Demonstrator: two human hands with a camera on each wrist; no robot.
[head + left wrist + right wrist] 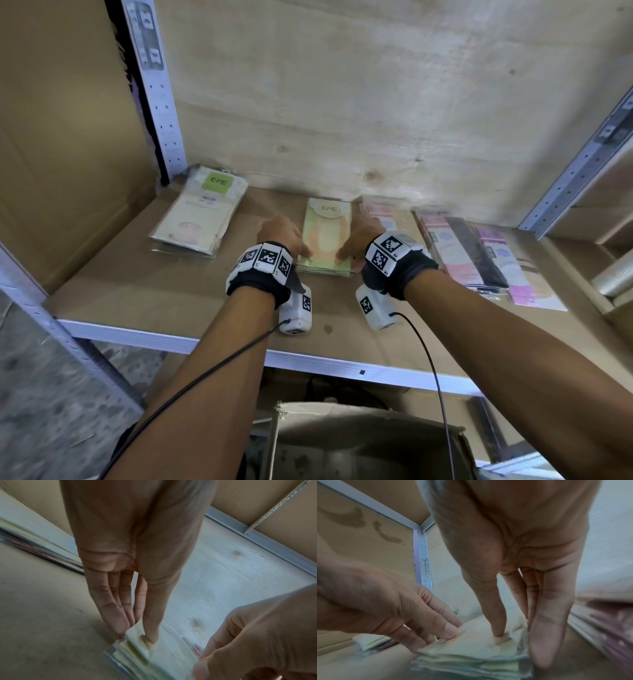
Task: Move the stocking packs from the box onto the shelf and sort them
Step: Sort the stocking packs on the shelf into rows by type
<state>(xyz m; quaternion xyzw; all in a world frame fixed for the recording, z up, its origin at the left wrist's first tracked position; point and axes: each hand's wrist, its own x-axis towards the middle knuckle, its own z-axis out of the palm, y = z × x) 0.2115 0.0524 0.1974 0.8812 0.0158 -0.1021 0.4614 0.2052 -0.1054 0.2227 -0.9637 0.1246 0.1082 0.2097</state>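
A stack of green-and-orange stocking packs lies in the middle of the brown shelf. My left hand is at the stack's near left corner. Its thumb presses on top and its straight fingers run down the left side to the shelf. My right hand mirrors it at the near right corner, thumb on top of the stack and straight fingers along the right edge. The open cardboard box sits below the shelf; its contents are not visible.
A cream pile with a green label lies at the shelf's left. Pink packs, pink-and-black packs and purple packs lie to the right. Metal uprights frame the bay. A plywood panel closes the back.
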